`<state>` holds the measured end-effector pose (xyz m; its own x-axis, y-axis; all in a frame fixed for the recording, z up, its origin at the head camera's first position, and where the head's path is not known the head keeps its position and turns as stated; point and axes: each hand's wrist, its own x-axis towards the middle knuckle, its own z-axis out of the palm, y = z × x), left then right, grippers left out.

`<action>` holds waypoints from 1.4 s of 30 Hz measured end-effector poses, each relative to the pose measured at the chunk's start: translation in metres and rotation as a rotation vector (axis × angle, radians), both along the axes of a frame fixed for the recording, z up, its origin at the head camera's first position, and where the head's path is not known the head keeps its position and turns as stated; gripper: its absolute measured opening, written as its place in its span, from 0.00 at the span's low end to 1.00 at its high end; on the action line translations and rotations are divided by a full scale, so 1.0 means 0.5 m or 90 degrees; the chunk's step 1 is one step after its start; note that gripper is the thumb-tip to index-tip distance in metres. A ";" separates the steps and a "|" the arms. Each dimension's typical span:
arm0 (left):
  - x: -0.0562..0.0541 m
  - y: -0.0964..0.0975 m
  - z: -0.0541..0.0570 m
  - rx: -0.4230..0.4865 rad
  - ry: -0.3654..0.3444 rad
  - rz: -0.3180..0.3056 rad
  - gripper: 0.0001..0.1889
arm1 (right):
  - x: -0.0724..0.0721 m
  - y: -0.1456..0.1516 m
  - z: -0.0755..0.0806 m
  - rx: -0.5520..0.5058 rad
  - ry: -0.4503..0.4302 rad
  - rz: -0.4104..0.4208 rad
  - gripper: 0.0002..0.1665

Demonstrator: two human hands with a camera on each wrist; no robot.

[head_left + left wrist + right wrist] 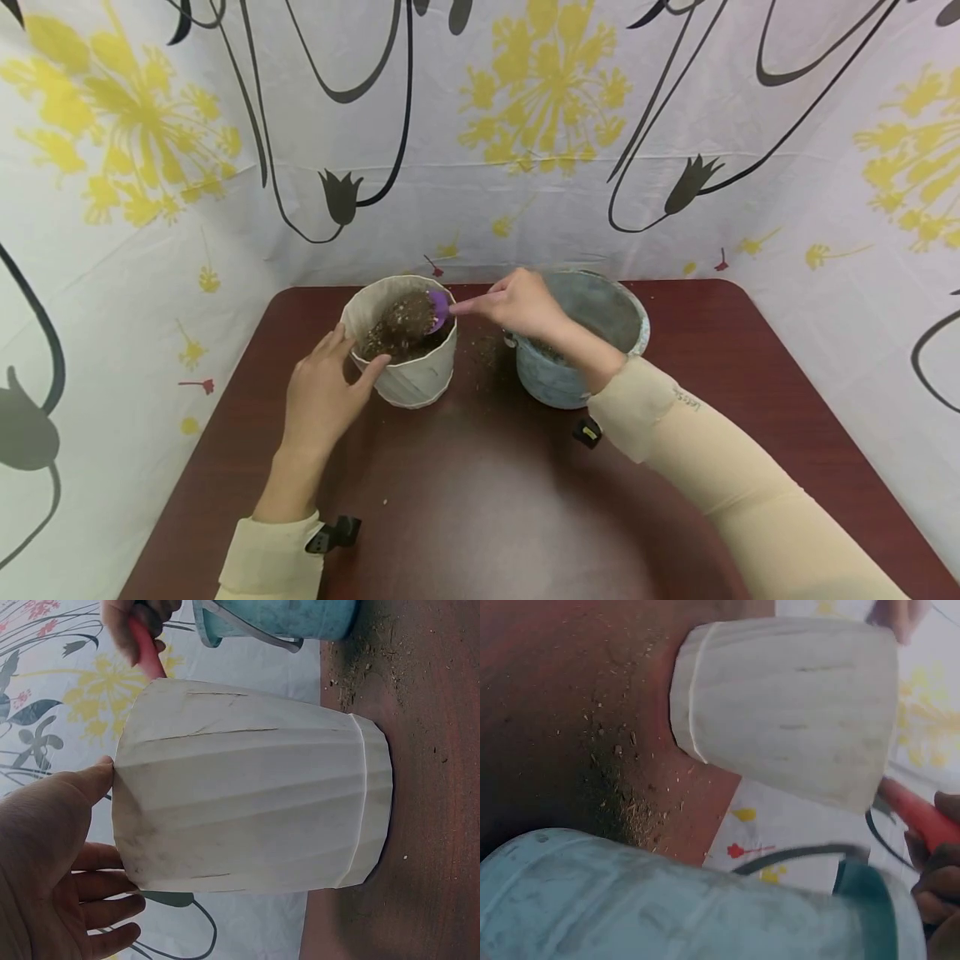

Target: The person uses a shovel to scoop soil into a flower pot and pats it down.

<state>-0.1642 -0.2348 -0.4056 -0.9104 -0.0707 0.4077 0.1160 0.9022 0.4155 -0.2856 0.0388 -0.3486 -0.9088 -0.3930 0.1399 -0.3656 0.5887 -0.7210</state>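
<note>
My right hand (528,307) grips a small trowel by its red handle (921,816). The trowel's purple blade (439,310) is inside the white ribbed pot (411,385), at the dark, crumbly soil (401,323). With thumb and fingers spread, my left hand (322,396) touches the near left rim of that pot. In the left wrist view, the left thumb and index finger meet the rim, while the other fingers extend loosely beside it. A blue-grey bucket (551,379) stands right of the pot, under my right forearm; some soil shows inside it.
Loose soil (622,802) lies scattered on the dark red table (480,500) between the pot and bucket. The bucket has a grey handle (259,628). A floral-patterned cloth (480,208) hangs behind the table and along both sides.
</note>
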 end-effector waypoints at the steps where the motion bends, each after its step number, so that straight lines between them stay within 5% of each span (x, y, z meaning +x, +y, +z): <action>1: 0.001 0.001 0.000 0.001 -0.002 0.000 0.35 | 0.004 -0.005 -0.002 0.024 0.033 -0.008 0.29; 8: 0.001 0.008 -0.003 0.001 0.008 -0.001 0.34 | 0.031 -0.019 -0.016 0.168 0.286 0.024 0.23; 14: -0.001 0.012 -0.005 -0.009 0.021 -0.002 0.35 | 0.043 0.001 -0.039 0.195 0.565 0.056 0.23; 17: -0.001 0.015 -0.004 -0.010 0.022 0.001 0.34 | 0.043 0.017 -0.046 0.180 0.630 0.040 0.22; 20: -0.002 0.018 -0.003 -0.009 0.023 0.003 0.34 | 0.043 0.038 -0.046 0.133 0.611 0.010 0.22; 28: -0.006 0.025 -0.003 -0.009 0.049 -0.005 0.36 | 0.043 0.114 -0.017 -0.003 0.452 -0.051 0.13; 35: -0.027 0.043 -0.003 -0.005 0.127 -0.041 0.37 | 0.032 0.189 -0.003 -0.019 0.333 -0.093 0.13; 42: -0.047 0.071 -0.002 0.001 0.156 -0.058 0.36 | 0.033 0.266 0.000 -0.016 0.234 -0.141 0.14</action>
